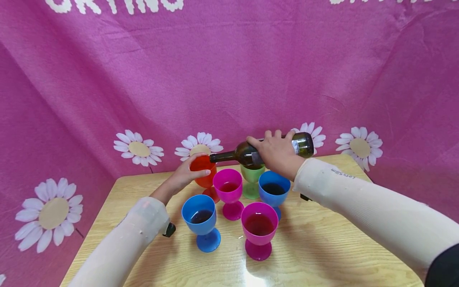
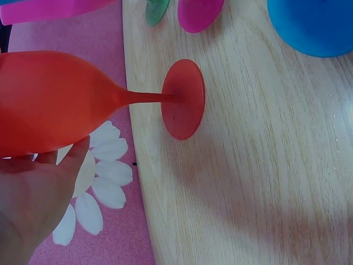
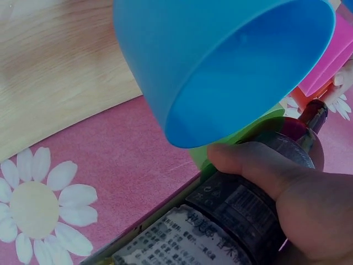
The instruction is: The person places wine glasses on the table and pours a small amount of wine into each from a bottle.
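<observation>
My right hand (image 1: 277,154) grips a dark glass wine bottle (image 1: 246,154) round its body, tipped nearly level with the neck pointing left. The bottle's mouth lies at the rim of an orange goblet (image 1: 204,181) at the back left. Round the bowl of that goblet curls my left hand (image 1: 183,174), thumb on the near side. In the left wrist view the goblet's foot (image 2: 183,99) rests on the table. The right wrist view shows the bottle's printed label (image 3: 182,240) under the hand. Whether liquid is flowing is hidden by the goblet's rim.
Pink goblets (image 1: 228,186) (image 1: 259,229) and blue goblets (image 1: 199,215) (image 1: 274,189) with dark or red liquid stand close together on the wooden table (image 1: 308,247). A green goblet (image 1: 252,181) stands beneath the bottle. A pink cloth with daisies (image 1: 229,79) hangs behind.
</observation>
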Motion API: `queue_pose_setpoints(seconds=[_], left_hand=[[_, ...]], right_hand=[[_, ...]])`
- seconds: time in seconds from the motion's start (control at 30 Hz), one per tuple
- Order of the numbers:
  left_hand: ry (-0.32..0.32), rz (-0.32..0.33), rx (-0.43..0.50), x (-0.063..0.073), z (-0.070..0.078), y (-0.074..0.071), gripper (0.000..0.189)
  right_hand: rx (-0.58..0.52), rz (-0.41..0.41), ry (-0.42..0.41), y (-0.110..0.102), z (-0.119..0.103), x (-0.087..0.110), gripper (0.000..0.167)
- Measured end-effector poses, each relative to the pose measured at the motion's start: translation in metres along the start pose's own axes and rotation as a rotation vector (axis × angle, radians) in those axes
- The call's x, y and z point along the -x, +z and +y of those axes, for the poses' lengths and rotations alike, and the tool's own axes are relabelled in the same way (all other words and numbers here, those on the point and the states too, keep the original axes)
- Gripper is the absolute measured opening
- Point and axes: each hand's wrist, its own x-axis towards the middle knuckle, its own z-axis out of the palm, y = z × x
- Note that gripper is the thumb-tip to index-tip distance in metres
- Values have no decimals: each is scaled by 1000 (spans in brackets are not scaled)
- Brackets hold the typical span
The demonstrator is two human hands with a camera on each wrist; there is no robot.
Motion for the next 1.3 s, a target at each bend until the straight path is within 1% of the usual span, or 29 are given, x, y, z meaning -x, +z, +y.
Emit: queue_pose_setpoints(seconds=[0.4, 0.67, 0.87, 1.03, 1.3], left_hand=[[0, -2, -3, -1, -2, -1, 66], [7, -9, -2, 0, 0, -1, 67], [8, -10, 3, -1, 0, 0, 67], [8, -9, 5, -1, 0, 1, 66], [16, -17, 13, -2, -2, 0, 67]], right_hand=[[-17, -17, 3, 3, 1, 1, 100], [-4, -16, 1, 3, 0, 1, 94], [10, -15, 3, 2, 0, 2, 97], [18, -8, -3, 1, -1, 2, 96], [30, -16, 0, -2, -3, 3, 99]])
